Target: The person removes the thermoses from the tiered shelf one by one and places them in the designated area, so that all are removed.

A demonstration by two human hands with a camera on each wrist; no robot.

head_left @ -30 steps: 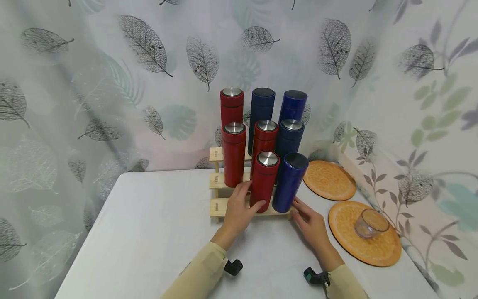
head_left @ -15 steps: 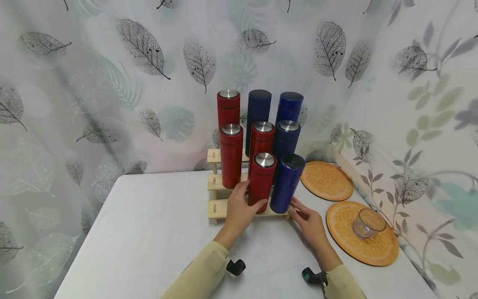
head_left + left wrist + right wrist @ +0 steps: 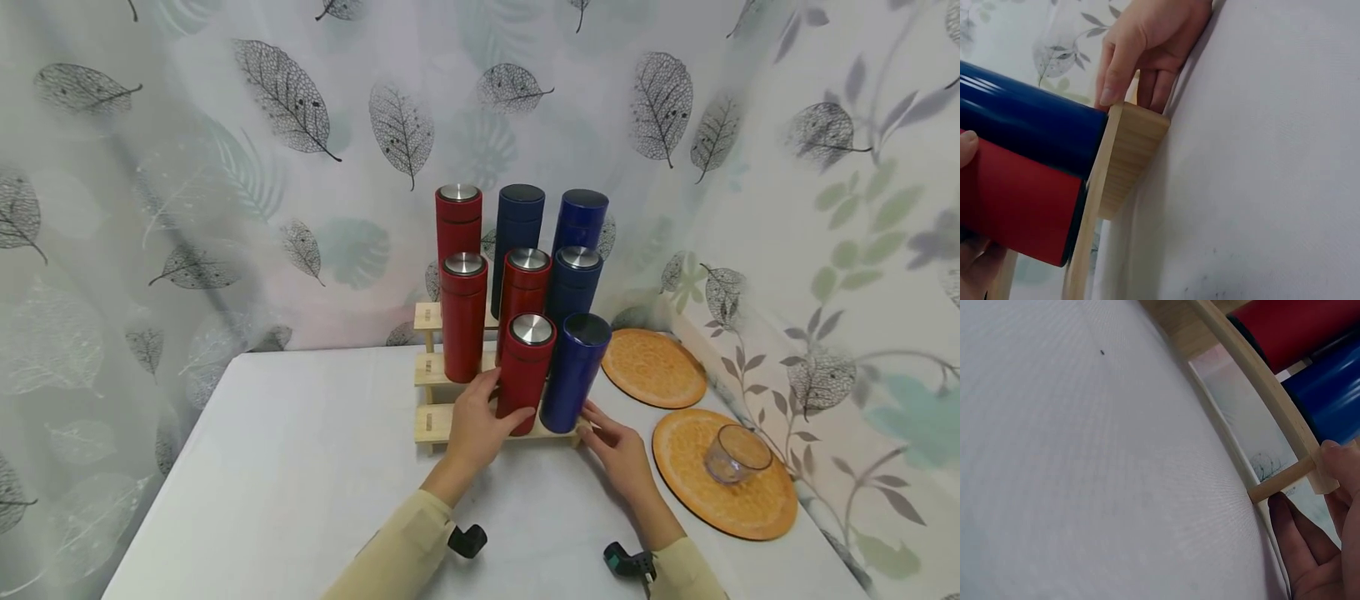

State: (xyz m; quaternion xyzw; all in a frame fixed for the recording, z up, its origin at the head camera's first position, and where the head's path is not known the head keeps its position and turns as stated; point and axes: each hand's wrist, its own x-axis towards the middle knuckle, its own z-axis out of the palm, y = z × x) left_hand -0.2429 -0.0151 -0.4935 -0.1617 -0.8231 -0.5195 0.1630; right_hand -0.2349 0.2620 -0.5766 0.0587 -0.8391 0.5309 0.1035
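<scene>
A red thermos (image 3: 522,387) with a steel lid stands on the lowest step of a three-tier wooden rack (image 3: 431,423). My left hand (image 3: 474,423) grips its lower body, thumb in front and fingers round the left side. Just right of it on that step is a shiny blue thermos (image 3: 572,383) with a dark lid. My right hand (image 3: 618,454) pinches the right end of the rack. In the right wrist view its thumb (image 3: 1339,461) lies on the shelf end, and its fingers (image 3: 1300,540) are below, by the wooden crossbar.
Behind, red thermoses (image 3: 463,321) and blue thermoses (image 3: 576,283) fill the middle and top steps. To the right lie two round orange placemats (image 3: 652,367), the nearer one bearing a clear glass (image 3: 737,454). A leaf-patterned curtain (image 3: 225,192) hangs behind the white table (image 3: 300,467).
The front red thermos's lid has shifted very slightly toward me. Both hands keep their holds, and the head view has drifted a little.
</scene>
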